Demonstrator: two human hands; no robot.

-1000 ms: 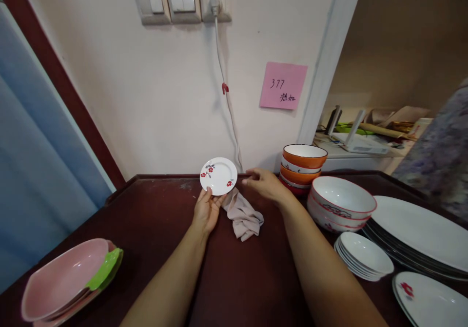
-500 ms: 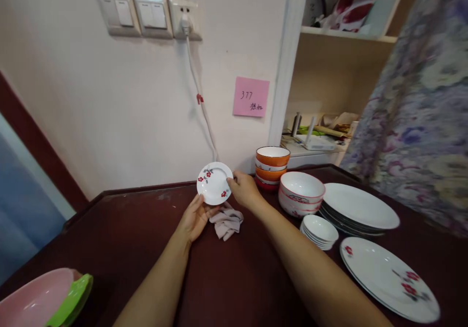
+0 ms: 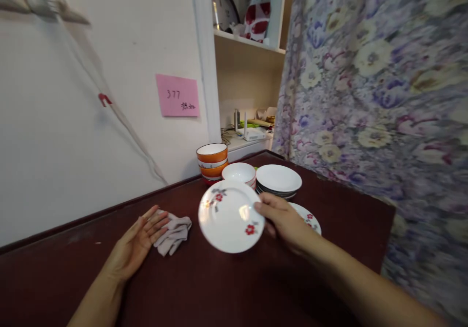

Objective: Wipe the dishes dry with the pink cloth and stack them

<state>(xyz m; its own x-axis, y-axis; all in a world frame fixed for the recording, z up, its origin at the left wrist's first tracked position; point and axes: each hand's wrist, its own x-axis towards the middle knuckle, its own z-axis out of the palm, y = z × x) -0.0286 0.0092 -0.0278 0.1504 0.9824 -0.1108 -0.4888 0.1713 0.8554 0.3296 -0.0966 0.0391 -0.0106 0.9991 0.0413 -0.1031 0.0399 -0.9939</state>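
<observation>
A white plate point(image 3: 230, 220) with red flowers and grey leaves is tilted toward me above the table. My right hand point(image 3: 281, 217) pinches its right rim, thumb on the upper face. At the left, my left hand point(image 3: 137, 244) is palm up with its fingers stretched out and holds nothing. Its fingertips reach the crumpled pale cloth point(image 3: 175, 234) on the table; whether they touch it I cannot tell. Behind the held plate stands a white bowl point(image 3: 239, 172) with a red rim, partly covered by it. The small dishes are hidden.
Orange bowls point(image 3: 212, 156) are stacked by the wall. Right of them sits a stack of large white plates point(image 3: 279, 177). A flowered plate point(image 3: 310, 217) lies partly behind my right hand. A floral curtain point(image 3: 365, 98) hangs along the right of the dark red table point(image 3: 351, 220).
My left hand has let go of the plate and opened. My right hand has carried the plate rightward and closer to me. The view has turned right.
</observation>
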